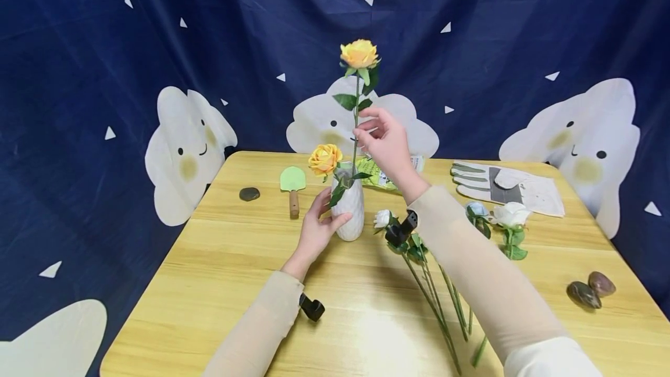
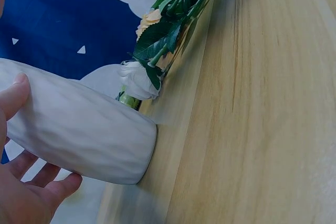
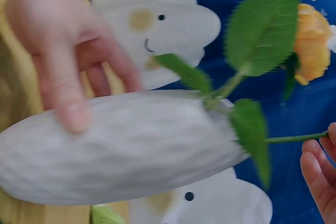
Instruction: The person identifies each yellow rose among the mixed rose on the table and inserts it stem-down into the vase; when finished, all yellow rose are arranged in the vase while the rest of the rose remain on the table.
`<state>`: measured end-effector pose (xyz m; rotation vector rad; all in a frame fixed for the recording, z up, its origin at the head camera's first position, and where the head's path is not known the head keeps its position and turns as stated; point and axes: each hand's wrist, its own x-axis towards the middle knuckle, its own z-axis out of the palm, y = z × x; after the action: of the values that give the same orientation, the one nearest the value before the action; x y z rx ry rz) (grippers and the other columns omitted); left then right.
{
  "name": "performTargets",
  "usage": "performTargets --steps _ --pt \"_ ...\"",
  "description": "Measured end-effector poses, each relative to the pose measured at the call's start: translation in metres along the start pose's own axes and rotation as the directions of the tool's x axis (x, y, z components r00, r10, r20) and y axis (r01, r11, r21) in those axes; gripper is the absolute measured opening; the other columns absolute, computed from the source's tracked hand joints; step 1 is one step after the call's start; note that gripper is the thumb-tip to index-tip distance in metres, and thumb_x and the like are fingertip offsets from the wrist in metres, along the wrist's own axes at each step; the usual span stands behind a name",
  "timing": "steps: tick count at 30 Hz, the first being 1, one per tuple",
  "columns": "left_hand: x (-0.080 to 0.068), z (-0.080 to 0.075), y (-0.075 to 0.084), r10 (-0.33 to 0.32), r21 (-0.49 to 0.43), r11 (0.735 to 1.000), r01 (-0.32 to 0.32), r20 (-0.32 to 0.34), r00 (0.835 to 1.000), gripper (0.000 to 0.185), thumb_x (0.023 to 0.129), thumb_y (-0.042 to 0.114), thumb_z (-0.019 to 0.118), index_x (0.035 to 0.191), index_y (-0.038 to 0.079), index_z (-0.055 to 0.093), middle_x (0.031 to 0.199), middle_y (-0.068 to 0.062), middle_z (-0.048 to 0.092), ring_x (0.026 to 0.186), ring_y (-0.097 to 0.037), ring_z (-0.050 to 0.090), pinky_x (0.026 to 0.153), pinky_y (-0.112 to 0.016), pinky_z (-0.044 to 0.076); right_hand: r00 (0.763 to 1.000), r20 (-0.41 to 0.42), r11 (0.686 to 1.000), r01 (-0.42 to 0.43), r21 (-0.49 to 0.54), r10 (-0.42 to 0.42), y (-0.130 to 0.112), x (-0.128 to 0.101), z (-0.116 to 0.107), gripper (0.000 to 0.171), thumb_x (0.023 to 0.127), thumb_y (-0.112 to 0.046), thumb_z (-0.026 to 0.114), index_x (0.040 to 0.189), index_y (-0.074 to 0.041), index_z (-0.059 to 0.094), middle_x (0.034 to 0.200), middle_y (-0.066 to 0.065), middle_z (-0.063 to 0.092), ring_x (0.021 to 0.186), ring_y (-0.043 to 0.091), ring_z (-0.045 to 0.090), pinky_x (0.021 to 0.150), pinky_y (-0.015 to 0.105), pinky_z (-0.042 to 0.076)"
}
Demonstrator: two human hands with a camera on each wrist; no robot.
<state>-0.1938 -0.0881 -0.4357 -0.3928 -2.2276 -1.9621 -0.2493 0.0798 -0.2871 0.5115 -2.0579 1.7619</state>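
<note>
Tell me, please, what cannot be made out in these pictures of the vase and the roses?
- Tall rose: its stem's lower end is hidden inside the vase in the head view.
- Right hand: only its fingertips show in the right wrist view, cut off by the edge.
- Packet label: behind the right hand, too small to read.
- Left hand: blurred in the right wrist view.

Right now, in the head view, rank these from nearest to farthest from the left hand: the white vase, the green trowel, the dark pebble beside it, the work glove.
1. white vase: held by the left hand.
2. green trowel: just behind, to its left.
3. dark pebble: farther left.
4. work glove: far right, back of table.
</note>
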Motion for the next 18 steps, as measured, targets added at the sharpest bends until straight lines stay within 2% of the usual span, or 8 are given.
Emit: performTargets --steps 3,9,18 --pt "0.003 0.001 -0.014 0.002 0.011 1.0 -0.002 -0.014 1.0 0.069 0.079 0.018 0.076 0.138 0.014 0.042 0.129 -0.015 0.051 0.114 -0.031 0.05 0.089 -0.048 0.046 0.999 0.05 1.0 -0.01 -0.027 0.011 0.007 -0.006 0.001 0.026 0.085 0.0 0.064 0.111 -0.002 0.059 0.085 0.016 0.064 0.067 0.026 0.06 0.059 0.027 0.052" --pt "0.003 0.001 -0.015 0.011 0.027 1.0 -0.01 -0.028 1.0 0.067 0.078 0.023 0.076 0.137 0.018 0.043 0.127 -0.01 0.053 0.112 -0.027 0.052 0.088 -0.044 0.047 0.993 0.115 0.996 -0.014 -0.089 0.024 0.015 -0.013 0.002 0.022 0.085 -0.001 0.066 0.106 -0.002 0.061 0.083 0.014 0.064 0.071 0.024 0.057 0.058 0.025 0.047" --pt "0.003 0.001 -0.014 0.0 0.043 0.999 0.001 -0.026 1.0 0.067 0.078 0.025 0.076 0.136 0.02 0.044 0.127 -0.009 0.053 0.112 -0.025 0.052 0.087 -0.043 0.048 0.974 0.22 0.975 -0.004 -0.22 0.053 0.025 -0.02 -0.003 0.018 0.085 -0.006 0.068 0.103 -0.004 0.065 0.086 0.01 0.067 0.079 0.021 0.059 0.069 0.034 0.049"
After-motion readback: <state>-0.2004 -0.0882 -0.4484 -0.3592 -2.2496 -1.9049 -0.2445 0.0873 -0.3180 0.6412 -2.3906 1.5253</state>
